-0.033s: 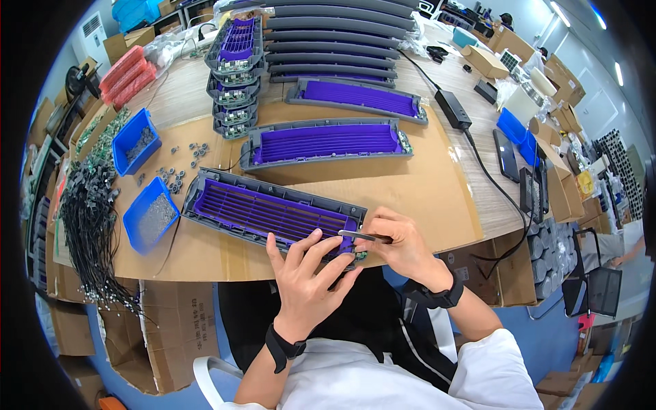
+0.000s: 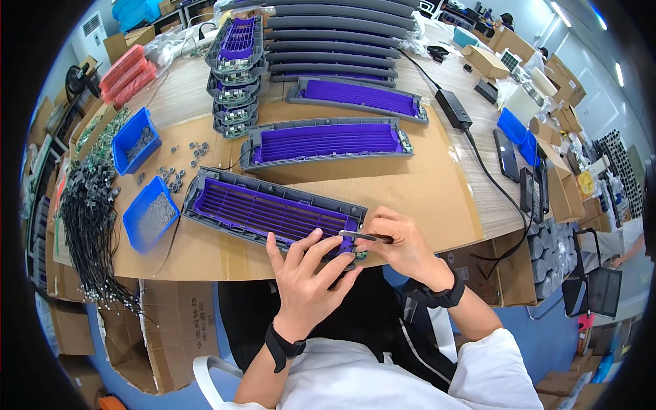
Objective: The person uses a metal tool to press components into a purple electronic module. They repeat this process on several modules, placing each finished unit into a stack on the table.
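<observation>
Step in hand appears to be fitting at the near right end of the purple grille panel (image 2: 270, 212), lying near on the counter (image 2: 424, 184). Left hand (image 2: 304, 277) steadies it, fingers spread open. Right hand (image 2: 400, 242) fingers clamped on tweezers (image 2: 362, 236). Next move calls for fine tip placement.

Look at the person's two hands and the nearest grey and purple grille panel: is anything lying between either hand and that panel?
Nothing visible does. The left hand already rests its fingers on the near right end of the grille panel, and the right hand holds a thin metal tool right at that same corner, beside a small green circuit board.
</observation>
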### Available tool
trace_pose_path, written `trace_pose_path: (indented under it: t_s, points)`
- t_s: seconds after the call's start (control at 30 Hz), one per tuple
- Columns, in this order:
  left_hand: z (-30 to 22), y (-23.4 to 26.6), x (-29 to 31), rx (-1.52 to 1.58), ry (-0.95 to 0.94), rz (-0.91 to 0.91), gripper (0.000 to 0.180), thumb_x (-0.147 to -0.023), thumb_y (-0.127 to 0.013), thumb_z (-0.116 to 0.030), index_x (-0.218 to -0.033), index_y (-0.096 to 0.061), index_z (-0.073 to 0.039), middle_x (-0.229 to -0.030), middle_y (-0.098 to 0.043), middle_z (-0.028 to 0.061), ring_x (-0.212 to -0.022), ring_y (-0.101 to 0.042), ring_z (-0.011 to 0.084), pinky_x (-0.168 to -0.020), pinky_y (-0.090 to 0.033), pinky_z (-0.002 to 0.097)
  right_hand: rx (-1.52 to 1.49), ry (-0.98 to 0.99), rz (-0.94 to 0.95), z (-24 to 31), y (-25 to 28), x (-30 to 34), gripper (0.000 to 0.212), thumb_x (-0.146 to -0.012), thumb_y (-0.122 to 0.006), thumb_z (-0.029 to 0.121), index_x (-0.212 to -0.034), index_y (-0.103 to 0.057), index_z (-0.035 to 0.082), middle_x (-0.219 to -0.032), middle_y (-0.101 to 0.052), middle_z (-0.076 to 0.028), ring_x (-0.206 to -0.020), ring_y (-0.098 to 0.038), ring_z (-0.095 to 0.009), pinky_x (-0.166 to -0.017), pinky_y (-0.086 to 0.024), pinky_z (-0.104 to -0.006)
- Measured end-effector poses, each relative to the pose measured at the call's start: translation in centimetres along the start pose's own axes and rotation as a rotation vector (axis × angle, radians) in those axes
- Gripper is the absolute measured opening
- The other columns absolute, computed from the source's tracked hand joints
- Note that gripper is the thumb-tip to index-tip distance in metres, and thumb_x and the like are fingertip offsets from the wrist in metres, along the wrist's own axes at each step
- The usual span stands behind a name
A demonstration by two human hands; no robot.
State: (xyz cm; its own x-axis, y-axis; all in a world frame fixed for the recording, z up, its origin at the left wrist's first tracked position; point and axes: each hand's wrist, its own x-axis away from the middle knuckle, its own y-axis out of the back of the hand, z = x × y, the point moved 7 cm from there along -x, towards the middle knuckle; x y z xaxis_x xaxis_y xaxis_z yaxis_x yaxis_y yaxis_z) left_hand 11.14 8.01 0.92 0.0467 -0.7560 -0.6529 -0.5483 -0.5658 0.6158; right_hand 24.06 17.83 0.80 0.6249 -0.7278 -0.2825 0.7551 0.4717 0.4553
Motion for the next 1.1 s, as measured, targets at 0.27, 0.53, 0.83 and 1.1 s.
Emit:
trace_pose_path:
  t_s: [0.27,0.53,0.83,1.1]
  points:
    - [0.1,0.0,0.1,-0.007,-0.009,-0.017,0.021,-0.068,-0.085,-0.026,-0.086,-0.074,-0.022,-0.107,-0.068,-0.0031,-0.111,-0.059,0.0217,-0.116,-0.011,0.058,0.083,0.044,0.062,0.2,0.4,-0.2,0.017,-0.076,-0.074,-0.004,-0.091,-0.068,0.001,-0.084,-0.059,-0.01,-0.073,-0.06,-0.027,-0.063,-0.047,-0.0349]
    - [0.1,0.0,0.1,-0.015,-0.008,-0.012,0.021,-0.068,-0.085,-0.026,-0.086,-0.074,-0.023,-0.108,-0.068,-0.0032,-0.111,-0.059,0.0219,-0.116,-0.011,0.0585,-0.031,-0.004,-0.016,-0.4,0.0,0.0,0.017,-0.076,-0.074,-0.005,-0.091,-0.069,0.002,-0.083,-0.059,-0.009,-0.072,-0.061,-0.024,-0.063,-0.048,-0.033]
    - [0.1,-0.1,0.1,-0.027,-0.023,-0.005,0.021,-0.069,-0.084,-0.027,-0.087,-0.075,-0.022,-0.106,-0.068,-0.0025,-0.11,-0.059,0.0221,-0.116,-0.011,0.0584,0.079,0.045,0.069,0.1,0.2,-0.5,0.017,-0.074,-0.073,-0.006,-0.089,-0.068,0.001,-0.082,-0.059,-0.012,-0.073,-0.059,-0.029,-0.062,-0.047,-0.0358]
    - [0.0,-0.1,0.1,-0.06,-0.025,0.031,0.02,-0.073,-0.082,-0.031,-0.091,-0.075,-0.025,-0.111,-0.067,-0.0038,-0.11,-0.058,0.021,-0.113,-0.012,0.0641,0.122,0.192,0.127,0.9,0.4,-1.1,0.019,-0.07,-0.067,-0.011,-0.085,-0.066,0.001,-0.084,-0.06,-0.012,-0.075,-0.061,-0.032,-0.062,-0.048,-0.0381]
